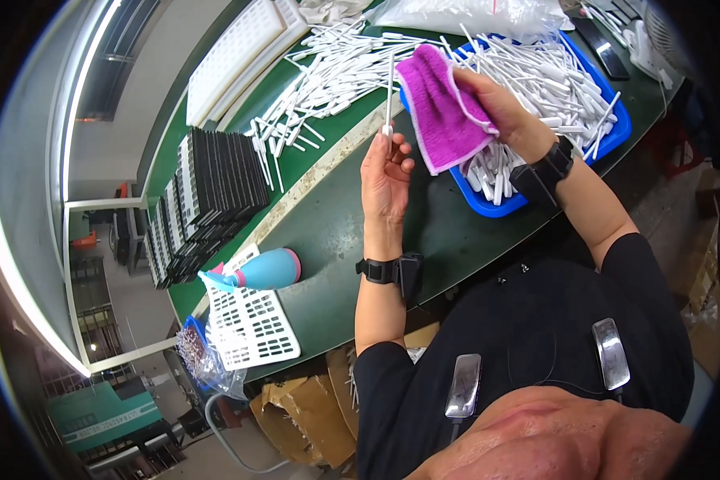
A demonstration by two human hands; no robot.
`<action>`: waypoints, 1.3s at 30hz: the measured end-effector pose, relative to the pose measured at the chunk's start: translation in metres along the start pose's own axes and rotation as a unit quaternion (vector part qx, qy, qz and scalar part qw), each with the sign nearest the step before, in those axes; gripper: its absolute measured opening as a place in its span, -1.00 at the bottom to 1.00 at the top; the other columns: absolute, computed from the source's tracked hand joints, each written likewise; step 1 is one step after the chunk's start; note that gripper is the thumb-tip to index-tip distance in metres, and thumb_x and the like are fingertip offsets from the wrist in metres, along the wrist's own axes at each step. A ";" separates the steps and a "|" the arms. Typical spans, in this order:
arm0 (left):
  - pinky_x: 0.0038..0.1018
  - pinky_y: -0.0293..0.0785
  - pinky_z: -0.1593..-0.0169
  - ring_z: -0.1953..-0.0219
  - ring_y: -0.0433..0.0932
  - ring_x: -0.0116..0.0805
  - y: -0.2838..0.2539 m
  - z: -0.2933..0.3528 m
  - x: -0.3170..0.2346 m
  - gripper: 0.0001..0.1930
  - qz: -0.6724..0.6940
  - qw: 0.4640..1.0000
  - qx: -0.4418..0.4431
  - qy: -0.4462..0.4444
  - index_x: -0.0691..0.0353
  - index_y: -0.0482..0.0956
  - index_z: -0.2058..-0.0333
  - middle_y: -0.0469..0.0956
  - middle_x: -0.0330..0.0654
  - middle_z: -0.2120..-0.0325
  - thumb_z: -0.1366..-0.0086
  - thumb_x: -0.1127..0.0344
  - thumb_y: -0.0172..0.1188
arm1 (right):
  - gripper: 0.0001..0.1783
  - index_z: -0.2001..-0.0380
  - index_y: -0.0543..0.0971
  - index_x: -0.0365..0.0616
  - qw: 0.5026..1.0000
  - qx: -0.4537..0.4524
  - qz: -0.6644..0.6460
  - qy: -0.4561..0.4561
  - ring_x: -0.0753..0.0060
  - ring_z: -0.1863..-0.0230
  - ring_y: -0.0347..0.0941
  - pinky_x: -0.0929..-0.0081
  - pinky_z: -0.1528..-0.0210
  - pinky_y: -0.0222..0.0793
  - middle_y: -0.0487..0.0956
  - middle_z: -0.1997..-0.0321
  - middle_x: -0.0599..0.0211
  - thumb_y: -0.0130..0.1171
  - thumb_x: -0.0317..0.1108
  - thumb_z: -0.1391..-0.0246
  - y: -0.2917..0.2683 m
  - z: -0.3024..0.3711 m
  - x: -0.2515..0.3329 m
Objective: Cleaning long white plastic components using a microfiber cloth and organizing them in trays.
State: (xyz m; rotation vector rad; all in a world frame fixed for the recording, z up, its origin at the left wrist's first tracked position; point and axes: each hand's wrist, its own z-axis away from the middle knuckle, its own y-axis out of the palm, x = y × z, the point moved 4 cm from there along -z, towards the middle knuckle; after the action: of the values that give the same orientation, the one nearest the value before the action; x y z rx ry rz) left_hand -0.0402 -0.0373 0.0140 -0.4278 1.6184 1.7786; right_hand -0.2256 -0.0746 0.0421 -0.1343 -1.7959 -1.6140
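Observation:
Between the fingertips of my left hand [387, 178] a slim white plastic stick [390, 92] with a thicker lower end stands nearly upright. My right hand [500, 110] grips a purple cloth [442, 104] with a pale hem, which hangs down just right of the stick, close to it. Behind and below that hand, a blue tray [488, 210] is heaped with similar white sticks [548, 84]. A loose pile of more white sticks [336, 70] lies on the green table [328, 232] beyond my left hand.
Stacked black trays [216, 180] stand at the left, with white perforated boards [236, 56] behind. A blue spray bottle [270, 269] lies over a white slotted plate [256, 328]. At the back are a clear plastic bag [472, 16] and a phone [600, 48]. Cardboard boxes [308, 408] sit below the table.

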 end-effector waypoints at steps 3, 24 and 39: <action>-0.64 0.41 0.40 0.36 0.47 -0.52 -0.001 0.000 0.002 -0.79 -0.047 0.999 0.001 0.009 0.22 0.49 0.18 0.52 -0.30 0.39 -0.29 0.25 0.08 | -0.61 0.06 0.45 -0.25 1.000 0.000 -0.013 0.005 0.44 0.18 0.55 0.47 0.08 0.50 0.57 0.13 0.21 -0.10 -0.17 -0.24 0.000 0.000 0.000; -0.64 0.38 0.42 0.34 0.47 -0.54 0.004 0.009 -0.010 -0.82 -0.020 0.994 -0.049 0.091 0.21 0.47 0.19 0.53 -0.30 0.35 -0.32 0.26 0.04 | -0.58 0.02 0.42 -0.20 0.996 0.025 -0.082 -0.029 0.38 0.12 0.53 0.35 0.02 0.46 0.56 0.09 0.23 -0.17 -0.12 -0.26 0.001 -0.006 0.004; -0.62 0.12 0.75 0.75 0.26 -0.52 0.060 0.042 0.055 -0.83 -0.025 0.967 0.111 -0.230 0.21 0.37 0.35 0.26 -0.33 0.71 -0.35 0.24 -0.04 | -0.69 0.21 0.51 -0.13 0.990 -0.100 -0.024 -0.096 0.52 0.31 0.47 0.51 0.18 0.40 0.57 0.33 0.35 -0.14 -0.17 -0.24 -0.007 -0.005 -0.008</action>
State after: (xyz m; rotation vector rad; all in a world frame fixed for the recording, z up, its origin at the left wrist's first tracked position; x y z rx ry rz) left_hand -0.1108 0.0180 0.0296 0.0484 1.4318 1.4970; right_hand -0.2211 -0.0773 0.0312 -0.3510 -1.7852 -1.8698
